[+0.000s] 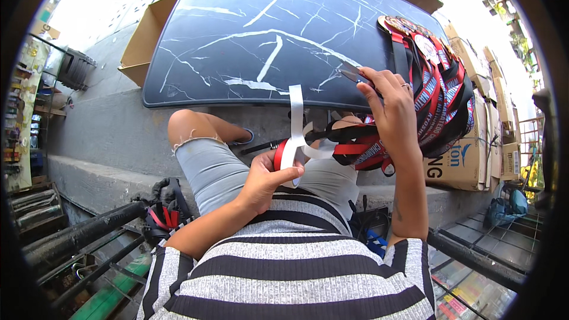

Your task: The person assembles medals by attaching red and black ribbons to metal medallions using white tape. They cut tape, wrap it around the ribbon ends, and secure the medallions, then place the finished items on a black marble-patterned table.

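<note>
My left hand (261,184) is closed over my lap, gripping a roll of white tape (288,163) with a red band along its side. A loose white strip (297,112) runs up from it to the table's near edge, and another curls to the right. My right hand (388,98) is raised over the near right part of the table, closed on small scissors (351,74) whose dark blades point left. Close beside it lies a heap of medals (409,26) on red, black and white printed ribbons (441,104). Some ribbon ends (358,149) hang over my lap.
In front of me stands a low dark table (201,35) with a white marble pattern. Cardboard boxes (459,163) are stacked at the right, and an open carton (148,38) is at the table's left. Black metal rails (83,231) flank me on both sides.
</note>
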A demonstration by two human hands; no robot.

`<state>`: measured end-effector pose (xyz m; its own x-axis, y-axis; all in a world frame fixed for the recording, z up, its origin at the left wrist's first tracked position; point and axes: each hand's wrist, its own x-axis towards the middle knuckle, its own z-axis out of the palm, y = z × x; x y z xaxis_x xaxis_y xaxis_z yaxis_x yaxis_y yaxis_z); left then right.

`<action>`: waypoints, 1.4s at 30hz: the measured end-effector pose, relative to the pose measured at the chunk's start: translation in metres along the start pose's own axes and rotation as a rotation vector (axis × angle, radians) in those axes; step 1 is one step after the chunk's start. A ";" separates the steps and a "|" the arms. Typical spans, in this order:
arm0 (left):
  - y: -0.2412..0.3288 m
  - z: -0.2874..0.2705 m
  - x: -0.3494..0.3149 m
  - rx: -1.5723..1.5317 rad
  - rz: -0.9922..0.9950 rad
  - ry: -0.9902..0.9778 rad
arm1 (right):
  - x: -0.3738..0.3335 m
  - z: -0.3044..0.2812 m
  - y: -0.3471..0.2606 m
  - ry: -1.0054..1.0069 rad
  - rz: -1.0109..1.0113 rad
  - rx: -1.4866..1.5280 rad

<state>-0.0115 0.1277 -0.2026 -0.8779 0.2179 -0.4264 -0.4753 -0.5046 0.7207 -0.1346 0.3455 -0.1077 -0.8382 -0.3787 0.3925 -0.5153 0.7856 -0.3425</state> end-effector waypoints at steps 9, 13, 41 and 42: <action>-0.004 -0.007 -0.002 -0.010 -0.064 0.018 | -0.043 0.040 -0.031 -0.103 -0.042 0.305; -0.006 -0.008 -0.006 -0.003 -0.097 -0.024 | -0.051 0.058 -0.029 -0.376 0.005 0.282; -0.012 -0.013 -0.015 0.067 -0.111 -0.023 | -0.085 0.061 -0.023 -0.513 0.324 0.675; -0.012 -0.013 -0.015 0.069 -0.110 -0.026 | -0.085 0.060 -0.022 -0.516 0.332 0.659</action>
<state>0.0081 0.1194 -0.2117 -0.8208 0.2906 -0.4919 -0.5713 -0.4177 0.7065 -0.0626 0.3308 -0.1848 -0.8563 -0.4796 -0.1917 -0.0971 0.5140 -0.8523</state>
